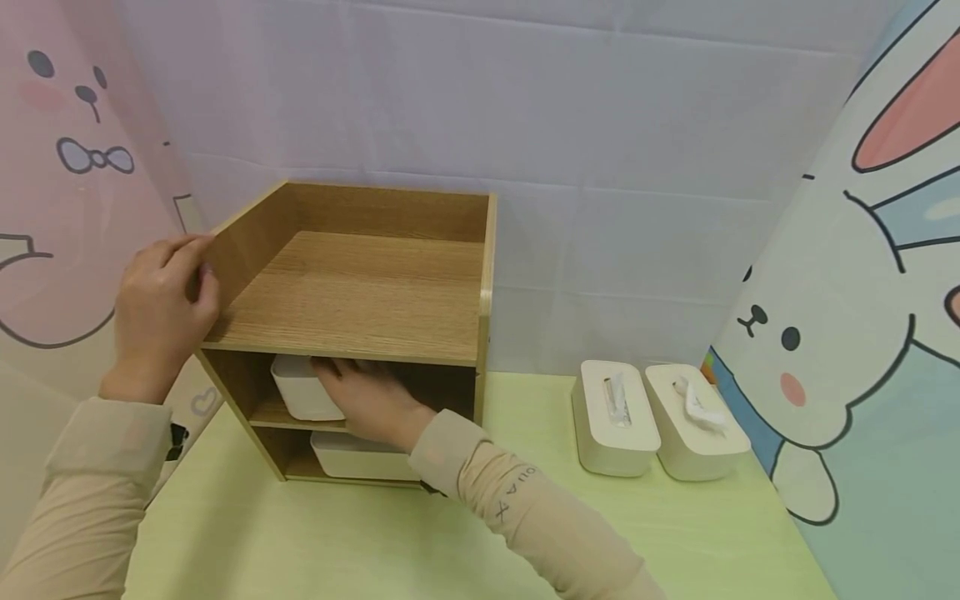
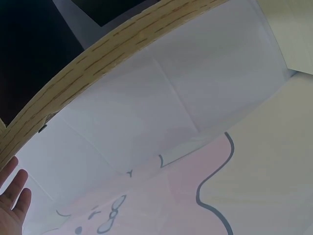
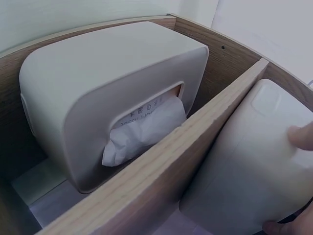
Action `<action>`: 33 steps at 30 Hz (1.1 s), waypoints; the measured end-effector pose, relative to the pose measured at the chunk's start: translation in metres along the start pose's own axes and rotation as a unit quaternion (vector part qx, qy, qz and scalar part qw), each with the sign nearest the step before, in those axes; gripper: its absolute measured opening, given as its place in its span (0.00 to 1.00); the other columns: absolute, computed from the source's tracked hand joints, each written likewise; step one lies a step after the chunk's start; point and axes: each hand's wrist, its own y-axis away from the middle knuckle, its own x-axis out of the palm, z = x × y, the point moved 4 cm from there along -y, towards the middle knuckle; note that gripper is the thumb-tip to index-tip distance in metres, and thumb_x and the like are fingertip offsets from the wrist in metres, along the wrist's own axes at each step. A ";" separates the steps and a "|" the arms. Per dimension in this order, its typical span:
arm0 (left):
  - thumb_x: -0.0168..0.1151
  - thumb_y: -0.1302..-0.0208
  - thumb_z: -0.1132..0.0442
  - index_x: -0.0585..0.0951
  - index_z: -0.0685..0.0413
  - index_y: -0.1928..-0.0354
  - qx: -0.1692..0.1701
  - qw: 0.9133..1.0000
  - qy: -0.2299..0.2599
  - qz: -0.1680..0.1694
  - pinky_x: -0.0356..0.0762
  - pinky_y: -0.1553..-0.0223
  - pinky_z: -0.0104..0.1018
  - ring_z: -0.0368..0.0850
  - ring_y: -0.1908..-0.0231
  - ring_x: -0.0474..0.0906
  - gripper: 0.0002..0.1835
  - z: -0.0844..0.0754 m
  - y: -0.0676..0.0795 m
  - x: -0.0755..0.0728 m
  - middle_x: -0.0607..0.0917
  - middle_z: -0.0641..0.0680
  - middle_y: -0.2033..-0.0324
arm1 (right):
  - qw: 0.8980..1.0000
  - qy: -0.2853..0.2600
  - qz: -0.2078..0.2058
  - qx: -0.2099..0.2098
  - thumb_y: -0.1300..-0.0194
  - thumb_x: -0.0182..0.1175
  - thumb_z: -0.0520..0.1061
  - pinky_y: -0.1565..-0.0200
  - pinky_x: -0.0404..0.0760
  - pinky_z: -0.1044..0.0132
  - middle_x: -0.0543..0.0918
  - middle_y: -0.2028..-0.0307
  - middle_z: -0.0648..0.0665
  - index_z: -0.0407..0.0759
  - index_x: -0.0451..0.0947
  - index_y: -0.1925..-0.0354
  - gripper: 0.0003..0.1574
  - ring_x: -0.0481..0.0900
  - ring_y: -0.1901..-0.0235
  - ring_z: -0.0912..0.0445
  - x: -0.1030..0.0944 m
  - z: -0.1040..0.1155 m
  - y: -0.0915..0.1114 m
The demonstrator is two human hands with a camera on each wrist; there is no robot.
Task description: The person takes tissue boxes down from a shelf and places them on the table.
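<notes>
My left hand [image 1: 165, 308] grips the upper edge of the left side panel of a wooden shelf unit [image 1: 382, 292]; several of its fingertips [image 2: 15, 188] show beside the panel in the left wrist view. Reaching into the middle tier, my right hand [image 1: 375, 404] holds a white tissue box [image 1: 302, 390] with rounded corners. In the right wrist view, thumb and finger press on that box's side, while its opening is out of sight. Below it, in the bottom tier, lies another tissue box [image 1: 363, 457], with white tissue [image 3: 146, 129] sticking out of its slot.
Two more white tissue boxes, one upright at left [image 1: 617, 417] and one beside it [image 1: 697, 421], stand right of the shelf on the light green table [image 1: 360, 542]. A pale cloth backdrop [image 1: 637, 183] hangs behind, with cartoon prints on both sides.
</notes>
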 end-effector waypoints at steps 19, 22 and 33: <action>0.48 0.42 0.66 0.80 0.63 0.55 -0.004 1.000 -0.003 -0.011 0.66 0.58 0.55 0.66 0.60 0.73 0.16 -0.001 0.000 -0.001 0.81 0.65 0.60 | 0.997 -0.054 0.044 0.033 0.43 0.59 0.48 0.73 0.77 0.73 0.66 0.41 0.46 0.49 0.55 0.35 0.40 0.74 0.53 0.56 -0.003 0.005 -0.003; 0.48 0.42 0.66 0.80 0.64 0.55 -0.004 1.000 -0.002 -0.010 0.66 0.58 0.54 0.66 0.60 0.73 0.16 -0.002 0.000 -0.001 0.81 0.65 0.60 | 0.993 -0.089 0.064 0.037 0.45 0.61 0.46 0.78 0.72 0.75 0.66 0.41 0.46 0.49 0.54 0.35 0.42 0.74 0.56 0.57 -0.003 0.003 -0.003; 0.48 0.43 0.66 0.80 0.64 0.55 -0.006 1.000 0.001 -0.006 0.66 0.57 0.54 0.66 0.59 0.73 0.16 -0.003 -0.001 -0.003 0.81 0.66 0.59 | 0.982 -0.159 0.098 0.039 0.46 0.64 0.41 0.80 0.69 0.78 0.66 0.40 0.47 0.51 0.51 0.35 0.45 0.72 0.64 0.61 -0.003 -0.003 0.005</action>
